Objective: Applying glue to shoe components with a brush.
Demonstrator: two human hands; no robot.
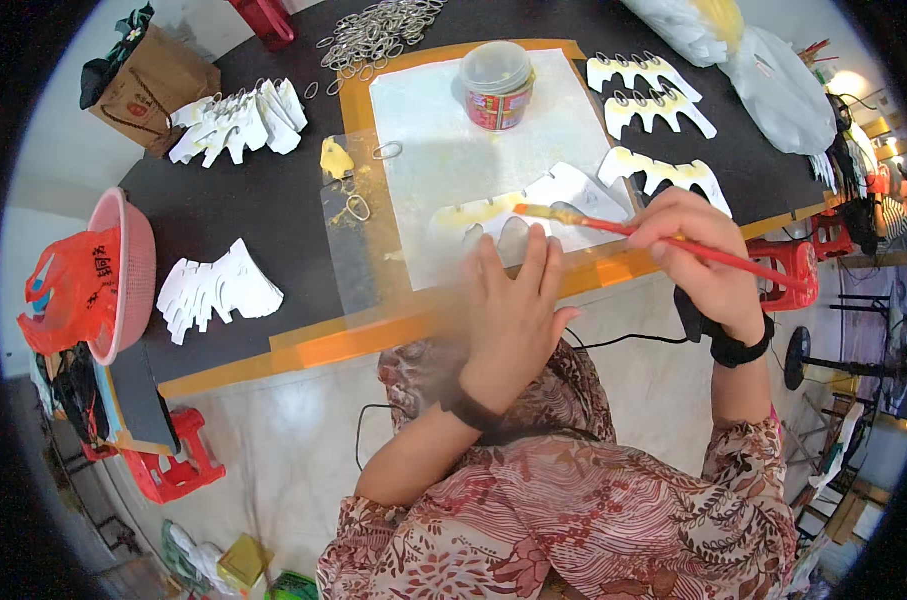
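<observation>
My right hand (699, 250) grips a red-handled paintbrush (606, 225). The brush's bristles touch a white cut-out piece (566, 187) with a scalloped edge, where yellowish paste lies along one side. With its fingers stretched out, my left hand (519, 310) presses on that piece's near edge; part of the piece is hidden beneath it. Under the work lies a white sheet (414, 150) bordered with orange tape. A round tub (499, 108) with a red label stands at the sheet's far side. Two loose metal rings (358, 207) rest left of the sheet, near a yellow paste blob (337, 158).
Pasted cut-outs (664, 168) lie at right, the farther ones bearing rings. At left are a ringed stack (244, 120), a plain white stack (224, 290) and a pink basket (139, 270). A ring pile (384, 38), a paper bag (159, 85) and a plastic bag (779, 90) sit farther back.
</observation>
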